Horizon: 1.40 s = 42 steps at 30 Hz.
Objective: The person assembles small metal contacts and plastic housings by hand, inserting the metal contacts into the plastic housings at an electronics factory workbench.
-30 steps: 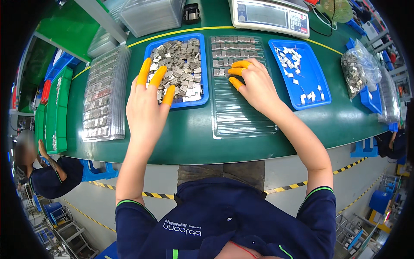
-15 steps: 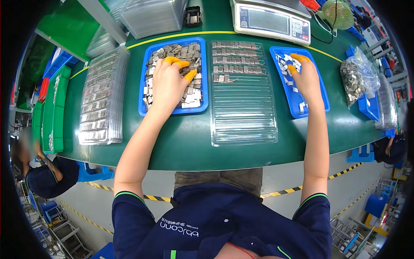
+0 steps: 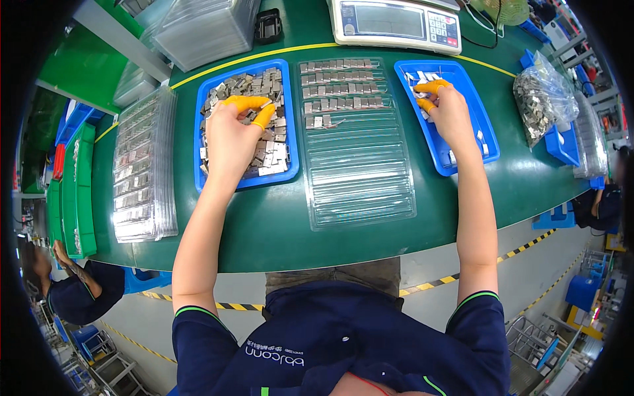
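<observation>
My left hand (image 3: 234,135), with yellow finger covers, pinches a small silver metal piece (image 3: 266,104) between thumb and forefinger. It is above a blue tray (image 3: 295,148) heaped with small flat metal pieces (image 3: 272,157). My right hand (image 3: 446,109), also in yellow finger covers, reaches into a second blue tray (image 3: 479,122) of small white pieces (image 3: 483,146). Its thumb and forefinger close around what looks like one white piece, partly hidden. Between the trays lies a clear ribbed plastic tray (image 3: 356,175); metal pieces with thin wires fill its far rows, and a shorter row follows.
A stack of filled clear trays (image 3: 142,171) stands at left, beside green bins (image 3: 79,191). At the back are clear plastic containers (image 3: 205,33), a black box (image 3: 268,26) and a scale (image 3: 396,25). A bag of metal pieces (image 3: 538,109) sits at right. Another person (image 3: 86,290) is at far left.
My left hand has lifted from the heap with a metal piece between its fingertips. My right fingertips have drawn closer together over the white pieces. The whole view has shifted slightly.
</observation>
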### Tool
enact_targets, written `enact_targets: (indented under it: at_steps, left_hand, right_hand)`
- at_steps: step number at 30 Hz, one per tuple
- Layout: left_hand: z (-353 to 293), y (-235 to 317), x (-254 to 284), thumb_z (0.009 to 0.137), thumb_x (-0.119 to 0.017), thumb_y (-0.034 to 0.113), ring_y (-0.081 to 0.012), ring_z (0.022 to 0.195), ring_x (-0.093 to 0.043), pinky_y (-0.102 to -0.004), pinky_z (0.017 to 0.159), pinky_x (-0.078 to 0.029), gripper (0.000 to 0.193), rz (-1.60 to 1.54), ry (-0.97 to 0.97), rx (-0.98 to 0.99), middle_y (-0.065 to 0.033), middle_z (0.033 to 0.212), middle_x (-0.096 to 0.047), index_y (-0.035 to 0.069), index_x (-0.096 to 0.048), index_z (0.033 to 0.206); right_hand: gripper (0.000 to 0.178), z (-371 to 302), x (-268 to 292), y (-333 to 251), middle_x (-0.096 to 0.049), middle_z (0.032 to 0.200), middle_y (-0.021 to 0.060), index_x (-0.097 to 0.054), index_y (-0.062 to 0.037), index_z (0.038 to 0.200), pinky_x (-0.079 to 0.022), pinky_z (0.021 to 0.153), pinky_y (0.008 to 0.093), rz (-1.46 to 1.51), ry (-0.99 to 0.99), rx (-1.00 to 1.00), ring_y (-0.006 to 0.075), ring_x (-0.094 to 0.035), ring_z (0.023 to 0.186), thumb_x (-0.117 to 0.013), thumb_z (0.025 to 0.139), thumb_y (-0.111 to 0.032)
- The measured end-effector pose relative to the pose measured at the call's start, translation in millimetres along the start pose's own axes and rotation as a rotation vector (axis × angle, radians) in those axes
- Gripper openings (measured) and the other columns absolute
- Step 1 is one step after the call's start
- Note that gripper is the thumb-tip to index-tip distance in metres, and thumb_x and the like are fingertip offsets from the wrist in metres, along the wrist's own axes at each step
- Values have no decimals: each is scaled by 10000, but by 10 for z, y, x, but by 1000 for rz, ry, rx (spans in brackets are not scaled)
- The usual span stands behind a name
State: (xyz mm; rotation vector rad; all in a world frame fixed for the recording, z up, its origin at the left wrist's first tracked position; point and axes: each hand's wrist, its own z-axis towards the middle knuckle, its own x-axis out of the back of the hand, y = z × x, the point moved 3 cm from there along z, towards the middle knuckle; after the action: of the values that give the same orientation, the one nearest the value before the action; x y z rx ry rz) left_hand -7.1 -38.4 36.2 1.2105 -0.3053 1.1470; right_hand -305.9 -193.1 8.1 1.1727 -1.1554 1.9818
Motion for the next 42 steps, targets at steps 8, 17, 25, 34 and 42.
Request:
enact_targets:
  at_steps: [8,17,25,34,42]
  left_hand:
    - [-202,-5,-8,805,-656,66,-94,746,-584,-203,710,-449,293,-963,4,405,-90,871,-670,-37,-603,1075]
    - [-238,-113,-130,843,-599,75,-133,806,-623,-229,751,-481,281,-974,-179,437,-121,901,-663,-49,-550,1090]
    - [-245,32,-193,888,-537,60,-160,913,-619,-248,811,-481,247,-1092,-229,350,-160,1033,-632,-45,-462,1099]
    - [-313,34,-131,769,-679,6,-104,854,-603,-221,791,-478,245,-947,-161,315,-67,950,-655,-8,-642,1010]
    - [-378,164,-114,761,-676,-15,-112,840,-611,-215,793,-485,268,-1033,-256,327,-76,923,-652,-34,-626,1024]
  right_hand:
    - [251,59,7,148,-647,779,168,-685,-83,977,-489,646,372,-2,227,-47,308,-625,698,-696,752,-192]
    - [281,174,255,202,-682,830,136,-673,-26,974,-502,704,313,101,319,-236,239,-670,774,-679,774,-223]
    - [246,280,195,354,-669,853,167,-668,-13,958,-498,719,350,-2,158,-182,291,-656,784,-663,760,-159]
    - [200,183,334,27,-674,815,150,-665,-3,920,-510,671,307,37,314,-95,247,-666,727,-667,731,-68]
    - [225,-168,129,-1048,-684,879,57,-672,-34,1003,-489,718,212,770,120,137,88,-630,773,-681,794,-118]
